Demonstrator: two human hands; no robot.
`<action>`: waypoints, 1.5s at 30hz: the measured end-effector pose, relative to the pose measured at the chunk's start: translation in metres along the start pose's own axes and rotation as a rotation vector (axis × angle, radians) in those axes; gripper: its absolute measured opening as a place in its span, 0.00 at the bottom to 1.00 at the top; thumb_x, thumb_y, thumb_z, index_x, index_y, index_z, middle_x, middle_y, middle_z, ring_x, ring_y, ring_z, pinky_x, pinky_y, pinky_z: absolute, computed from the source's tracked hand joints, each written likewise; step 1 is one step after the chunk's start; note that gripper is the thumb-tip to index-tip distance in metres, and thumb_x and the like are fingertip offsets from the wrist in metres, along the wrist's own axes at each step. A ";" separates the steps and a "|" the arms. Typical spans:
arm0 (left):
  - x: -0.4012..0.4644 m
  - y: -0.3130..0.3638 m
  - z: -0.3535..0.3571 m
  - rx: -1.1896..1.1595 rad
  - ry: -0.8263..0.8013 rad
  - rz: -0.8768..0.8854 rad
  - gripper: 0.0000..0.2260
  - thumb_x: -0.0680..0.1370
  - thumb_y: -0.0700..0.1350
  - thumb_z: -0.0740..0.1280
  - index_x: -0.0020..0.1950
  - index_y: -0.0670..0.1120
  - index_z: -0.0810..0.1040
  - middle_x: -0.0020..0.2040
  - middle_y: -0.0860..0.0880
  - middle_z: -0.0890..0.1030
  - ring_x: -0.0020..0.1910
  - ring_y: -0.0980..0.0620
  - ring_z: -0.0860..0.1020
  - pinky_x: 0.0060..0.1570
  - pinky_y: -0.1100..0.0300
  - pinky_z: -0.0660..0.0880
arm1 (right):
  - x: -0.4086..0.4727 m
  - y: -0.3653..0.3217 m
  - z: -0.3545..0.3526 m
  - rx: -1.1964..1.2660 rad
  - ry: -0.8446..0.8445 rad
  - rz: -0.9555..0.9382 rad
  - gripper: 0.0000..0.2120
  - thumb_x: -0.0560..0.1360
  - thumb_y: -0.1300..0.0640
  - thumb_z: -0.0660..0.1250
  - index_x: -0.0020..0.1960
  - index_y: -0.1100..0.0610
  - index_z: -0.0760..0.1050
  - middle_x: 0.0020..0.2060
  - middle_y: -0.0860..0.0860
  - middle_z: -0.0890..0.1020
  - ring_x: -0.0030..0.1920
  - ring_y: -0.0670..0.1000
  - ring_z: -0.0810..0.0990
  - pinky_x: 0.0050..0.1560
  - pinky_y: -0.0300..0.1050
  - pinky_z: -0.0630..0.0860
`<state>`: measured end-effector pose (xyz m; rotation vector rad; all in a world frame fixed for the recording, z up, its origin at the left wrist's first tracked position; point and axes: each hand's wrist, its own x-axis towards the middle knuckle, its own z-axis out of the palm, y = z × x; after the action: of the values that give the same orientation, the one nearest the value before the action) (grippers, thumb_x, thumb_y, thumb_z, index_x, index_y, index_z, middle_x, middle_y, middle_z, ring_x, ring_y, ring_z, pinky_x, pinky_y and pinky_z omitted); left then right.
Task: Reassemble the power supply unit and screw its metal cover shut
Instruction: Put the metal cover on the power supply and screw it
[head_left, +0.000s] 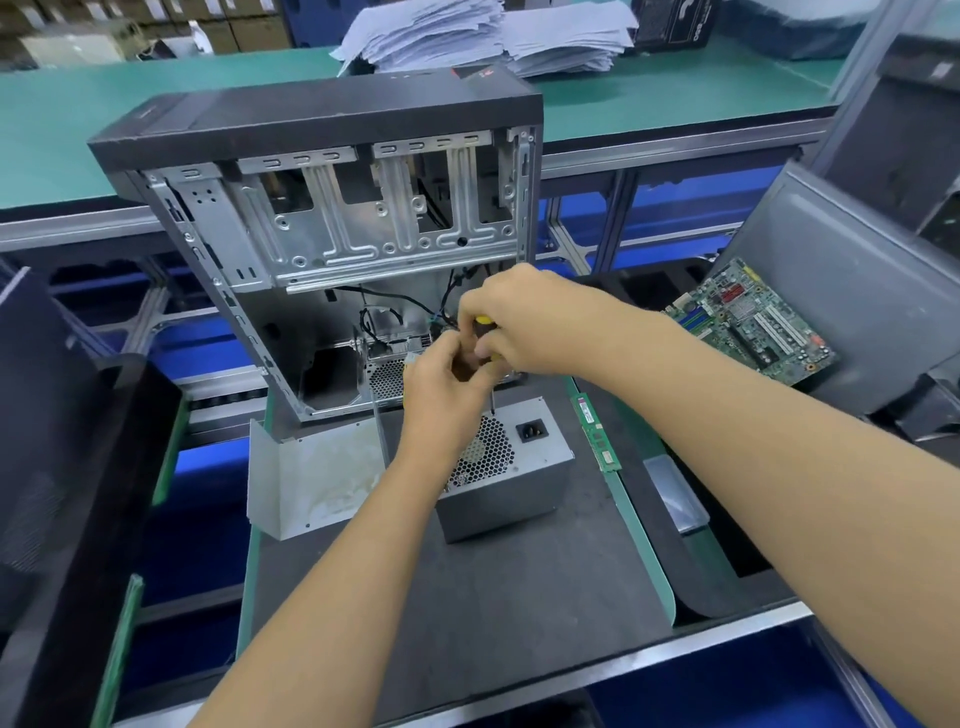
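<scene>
Head view, mid-frame: right hand (524, 317) grips the yellow-handled screwdriver (484, 338), left hand (447, 379) pinches near its shaft — tip over the power supply unit (506, 467), whose cover looks on; likely screwing stage — next, seat the tip squarely

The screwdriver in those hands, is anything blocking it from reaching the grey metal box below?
Nothing visible does. The right hand grips the screwdriver by its yellow and black handle, the left hand curls round it lower down, and the thin shaft points down at the top edge of the grey metal box near the fan grille. Whether the tip touches is unclear.
</scene>
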<state>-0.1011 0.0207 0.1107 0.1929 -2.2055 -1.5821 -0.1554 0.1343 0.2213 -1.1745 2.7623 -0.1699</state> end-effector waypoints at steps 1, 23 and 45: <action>0.000 0.000 -0.001 0.008 -0.011 0.003 0.11 0.72 0.44 0.74 0.37 0.53 0.73 0.32 0.53 0.75 0.33 0.55 0.69 0.36 0.55 0.69 | 0.002 0.000 0.002 -0.046 0.010 0.006 0.07 0.77 0.52 0.67 0.55 0.49 0.74 0.46 0.50 0.71 0.53 0.57 0.74 0.48 0.53 0.76; 0.003 -0.012 -0.009 0.084 -0.119 -0.038 0.09 0.75 0.47 0.72 0.55 0.52 0.83 0.39 0.58 0.84 0.41 0.58 0.80 0.43 0.61 0.74 | 0.015 -0.001 -0.004 -0.063 -0.005 0.078 0.12 0.78 0.51 0.67 0.59 0.52 0.72 0.41 0.49 0.68 0.34 0.47 0.69 0.28 0.42 0.62; -0.021 -0.045 -0.010 0.952 -0.595 0.088 0.45 0.57 0.72 0.72 0.67 0.48 0.69 0.58 0.50 0.70 0.58 0.46 0.69 0.60 0.51 0.67 | 0.014 -0.011 -0.014 -0.210 -0.222 -0.010 0.03 0.75 0.55 0.69 0.47 0.51 0.75 0.44 0.47 0.74 0.50 0.53 0.78 0.44 0.48 0.75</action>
<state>-0.0834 0.0039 0.0664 -0.1318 -3.2185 -0.4362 -0.1595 0.1173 0.2361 -1.1736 2.6269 0.2410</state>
